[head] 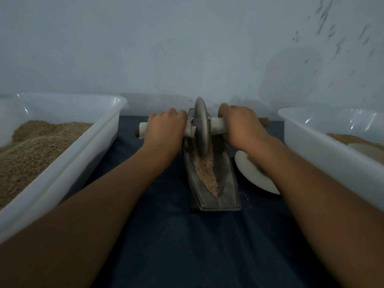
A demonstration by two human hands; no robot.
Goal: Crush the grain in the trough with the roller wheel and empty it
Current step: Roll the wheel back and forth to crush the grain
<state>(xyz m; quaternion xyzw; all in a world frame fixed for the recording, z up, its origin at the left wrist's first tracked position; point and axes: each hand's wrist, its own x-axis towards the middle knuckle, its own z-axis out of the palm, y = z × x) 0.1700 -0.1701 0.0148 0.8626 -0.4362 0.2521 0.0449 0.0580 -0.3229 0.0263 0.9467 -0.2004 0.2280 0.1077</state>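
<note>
Both hands, left hand and right hand, grip the axle of our roller wheel, standing at the far end of the trough. We should press evenly, rolling through all the grain.

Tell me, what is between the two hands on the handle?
In the head view, the roller wheel stands upright between the left hand and right hand, in the trough.

Left hand knuckles up, fingers curled in a grip, right hand likewise, both forearms extended forward
</note>
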